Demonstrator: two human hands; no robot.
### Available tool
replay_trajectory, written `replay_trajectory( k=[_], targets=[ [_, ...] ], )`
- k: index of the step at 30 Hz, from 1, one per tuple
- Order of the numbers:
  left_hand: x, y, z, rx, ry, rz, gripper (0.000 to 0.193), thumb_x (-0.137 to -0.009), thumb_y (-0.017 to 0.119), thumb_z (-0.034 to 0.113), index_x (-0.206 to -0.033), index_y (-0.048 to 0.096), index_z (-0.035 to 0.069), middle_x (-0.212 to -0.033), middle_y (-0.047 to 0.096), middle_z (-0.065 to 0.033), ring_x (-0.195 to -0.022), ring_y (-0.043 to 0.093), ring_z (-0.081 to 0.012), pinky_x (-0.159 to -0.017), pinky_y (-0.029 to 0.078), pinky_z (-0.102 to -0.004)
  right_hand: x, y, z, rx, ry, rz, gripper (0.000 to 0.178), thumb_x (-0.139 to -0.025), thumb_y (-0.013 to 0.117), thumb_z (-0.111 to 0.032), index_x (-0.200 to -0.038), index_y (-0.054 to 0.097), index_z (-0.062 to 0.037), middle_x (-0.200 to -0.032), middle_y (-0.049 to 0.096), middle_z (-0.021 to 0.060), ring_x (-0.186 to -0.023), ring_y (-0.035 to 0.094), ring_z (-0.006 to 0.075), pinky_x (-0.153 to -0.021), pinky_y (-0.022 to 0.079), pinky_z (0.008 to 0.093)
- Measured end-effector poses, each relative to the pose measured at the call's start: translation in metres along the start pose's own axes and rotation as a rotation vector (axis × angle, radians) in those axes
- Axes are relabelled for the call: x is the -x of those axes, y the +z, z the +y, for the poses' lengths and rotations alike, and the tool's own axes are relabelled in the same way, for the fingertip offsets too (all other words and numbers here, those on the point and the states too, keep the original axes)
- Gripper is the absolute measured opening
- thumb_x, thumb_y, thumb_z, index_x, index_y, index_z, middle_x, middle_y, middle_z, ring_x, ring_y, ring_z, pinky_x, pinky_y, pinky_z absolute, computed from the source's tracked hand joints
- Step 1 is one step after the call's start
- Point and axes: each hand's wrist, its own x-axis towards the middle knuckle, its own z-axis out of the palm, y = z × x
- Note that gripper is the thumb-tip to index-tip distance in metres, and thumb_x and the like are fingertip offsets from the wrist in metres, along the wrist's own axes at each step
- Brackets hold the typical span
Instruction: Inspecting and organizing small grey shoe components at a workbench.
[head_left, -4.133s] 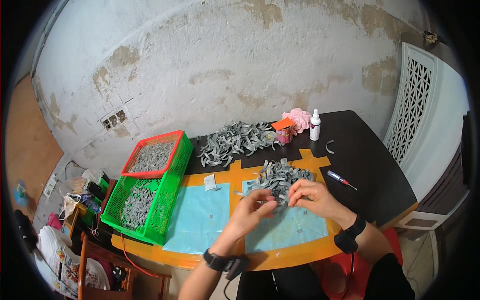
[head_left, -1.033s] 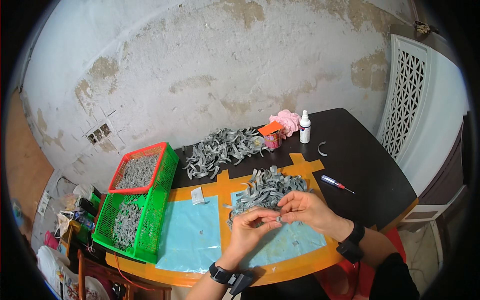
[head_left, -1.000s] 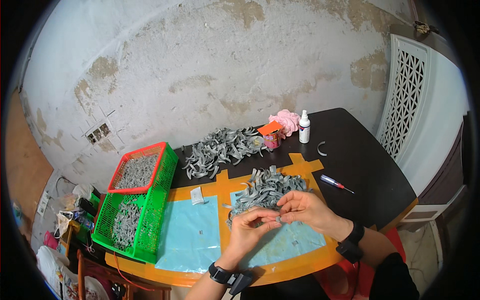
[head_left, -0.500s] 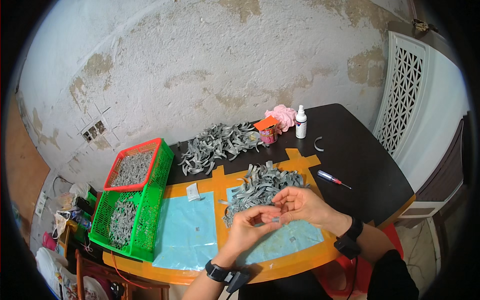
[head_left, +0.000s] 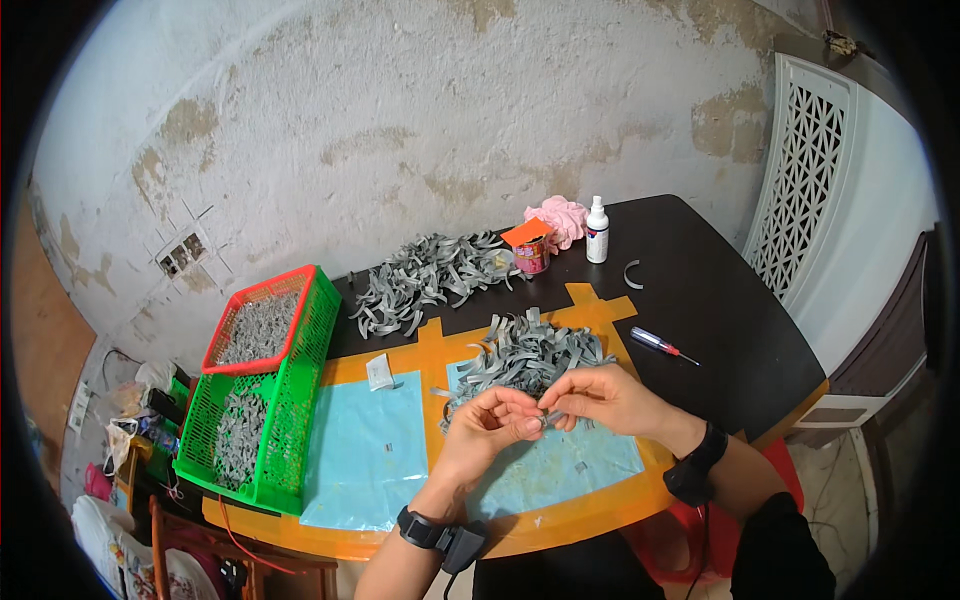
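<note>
1. Left hand (head_left: 490, 432): thumb and fingers are pinched on a tiny grey piece (head_left: 545, 417). Fingers cover most of it, so I can't tell its exact shape.
2. Right hand (head_left: 605, 396): also in a pinch, fingertips on that same piece, pretty much meeting the left ones. So the piece is up between both hands, over the near edge side of the table (head_left: 710, 270).
3. Just past the hands there's a messy near pile (head_left: 530, 352) of grey curved strips, partly on the right blue sheet (head_left: 550, 492). The left blue sheet (head_left: 360, 455) lies beside it, with orange tape (head_left: 432, 345) around both.
4. White packet (head_left: 380, 373) at the far end of the left sheet.
5. Left edge of the table: green basket (head_left: 285, 445) with grey bits (head_left: 240, 435) in it, plus a red basket (head_left: 240, 367) at its far end, also loaded with grey bits.
6. Far edge, by the wall: far pile (head_left: 425, 280) of the same strips, then a tin (head_left: 532, 258) with an orange card (head_left: 526, 232) on top, pink cloth (head_left: 562, 222) and white bottle (head_left: 597, 236).
7. Toward the right edge: one loose strip (head_left: 631, 276) and, nearer the person, a screwdriver (head_left: 660, 344) lying flat.
</note>
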Motion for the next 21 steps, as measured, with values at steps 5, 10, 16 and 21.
replay_trajectory(
  k=[5, 10, 16, 21],
  targets=[
    [0.004, -0.001, 0.005, 0.046, -0.041, 0.02, 0.017, -0.083, 0.066, -0.003, -0.097, 0.059, 0.003, -0.091, 0.066, -0.0077, -0.082, 0.065, -0.0142, -0.076, 0.055, -0.0267, 0.002, -0.004, -0.01, 0.059, -0.063, -0.116, 0.02, -0.092, 0.055, -0.004, -0.11, 0.062, 0.0025, -0.098, 0.064, 0.0083, -0.085, 0.063, 0.0133, -0.08, 0.051, 0.0267],
    [0.003, 0.004, 0.007, 0.067, -0.054, 0.012, 0.016, -0.083, 0.066, -0.003, -0.096, 0.058, 0.004, -0.092, 0.066, -0.0076, -0.082, 0.065, -0.0143, -0.076, 0.055, -0.0269, 0.001, -0.011, 0.003, 0.072, -0.161, -0.145, 0.016, -0.089, 0.059, -0.002, -0.104, 0.064, 0.0027, -0.096, 0.064, 0.008, -0.085, 0.063, 0.013, -0.079, 0.052, 0.0273],
    [0.004, 0.002, 0.004, 0.087, -0.081, 0.004, 0.015, -0.082, 0.067, -0.004, -0.091, 0.059, 0.005, -0.093, 0.066, -0.0074, -0.084, 0.064, -0.0139, -0.076, 0.055, -0.0272, 0.002, -0.009, 0.0, -0.126, 0.054, -0.25, 0.011, -0.089, 0.061, -0.005, -0.098, 0.062, 0.0009, -0.092, 0.064, 0.0067, -0.081, 0.063, 0.013, -0.073, 0.053, 0.0264],
    [0.004, 0.002, 0.001, 0.09, -0.05, -0.009, 0.015, -0.08, 0.068, -0.006, -0.087, 0.059, 0.004, -0.095, 0.064, -0.0079, -0.083, 0.064, -0.0145, -0.075, 0.056, -0.0278, 0.004, -0.008, -0.008, -0.035, 0.156, -0.158, 0.015, -0.088, 0.064, -0.008, -0.097, 0.06, 0.0025, -0.086, 0.065, 0.0076, -0.076, 0.064, 0.014, -0.071, 0.053, 0.0267]
  ],
)
